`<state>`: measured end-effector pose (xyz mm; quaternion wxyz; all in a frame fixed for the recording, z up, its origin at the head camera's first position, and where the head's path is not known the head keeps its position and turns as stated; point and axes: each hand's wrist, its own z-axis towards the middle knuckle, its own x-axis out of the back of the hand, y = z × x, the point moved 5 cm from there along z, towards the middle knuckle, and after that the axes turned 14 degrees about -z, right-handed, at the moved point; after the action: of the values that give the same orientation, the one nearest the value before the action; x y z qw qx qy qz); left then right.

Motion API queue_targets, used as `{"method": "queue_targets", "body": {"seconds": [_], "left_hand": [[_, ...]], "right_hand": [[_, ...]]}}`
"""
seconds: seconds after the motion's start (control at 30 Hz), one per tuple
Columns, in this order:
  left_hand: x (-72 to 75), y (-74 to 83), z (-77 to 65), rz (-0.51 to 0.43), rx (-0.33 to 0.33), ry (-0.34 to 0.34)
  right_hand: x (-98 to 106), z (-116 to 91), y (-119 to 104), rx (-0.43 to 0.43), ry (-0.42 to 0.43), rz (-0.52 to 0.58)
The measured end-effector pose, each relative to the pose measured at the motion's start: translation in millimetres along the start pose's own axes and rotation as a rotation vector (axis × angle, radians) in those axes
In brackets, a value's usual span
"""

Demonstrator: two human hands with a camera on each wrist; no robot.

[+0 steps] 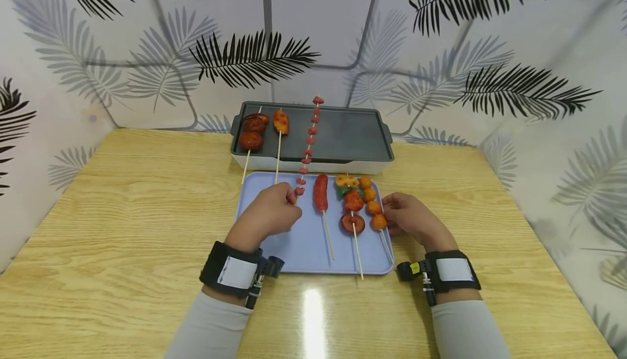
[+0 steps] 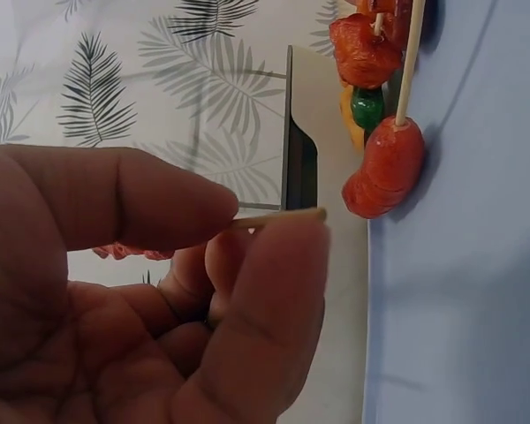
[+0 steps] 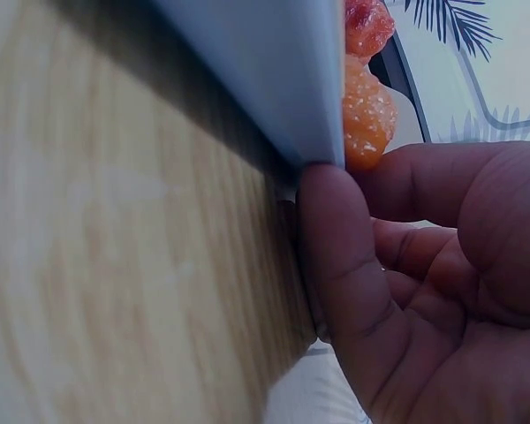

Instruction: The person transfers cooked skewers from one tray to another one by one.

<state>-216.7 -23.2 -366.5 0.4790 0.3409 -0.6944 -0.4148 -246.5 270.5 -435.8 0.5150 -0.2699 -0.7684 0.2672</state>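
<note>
The left hand (image 1: 274, 211) pinches the near end of a long skewer of small red pieces (image 1: 311, 141). From above the tray (image 1: 289, 255), left of centre, it points away from the person, slanting slightly right, tip appearing just past the far edge of the grill (image 1: 350, 136). Well apart, the right hand (image 1: 411, 218) grips the tray's right edge.

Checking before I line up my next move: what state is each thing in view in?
Left hand: pinching the red-piece skewer by its stick.
Right hand: holding the tray at its right edge.
Red-piece skewer: held, extending over the grill.
Grill: uncovered.
Brown skewer: on grill, stick overhanging its front.
Yellow-slice skewer: likewise.
Sausage skewer: lying on tray.
Mixed skewer: on tray, stick overhanging near edge.
Orange-ball skewer: on tray's right side.
</note>
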Motion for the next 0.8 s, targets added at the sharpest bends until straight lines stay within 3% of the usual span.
{"method": "queue_targets", "body": {"seconds": [0.4, 0.63, 0.8], "left_hand": [[-13.2, -14.4, -13.0, 0.04, 0.034, -0.002], [-17.7, -13.2, -24.6, 0.109, 0.015, -0.026], [-18.1, -14.3, -29.4, 0.095, 0.017, -0.059]], "right_hand": [[-0.1, 1.1, -1.0, -0.002, -0.003, -0.004], [-0.2, 0.5, -1.9, -0.008, -0.001, -0.022], [0.1, 0.9, -0.7, -0.001, 0.005, -0.027]]}}
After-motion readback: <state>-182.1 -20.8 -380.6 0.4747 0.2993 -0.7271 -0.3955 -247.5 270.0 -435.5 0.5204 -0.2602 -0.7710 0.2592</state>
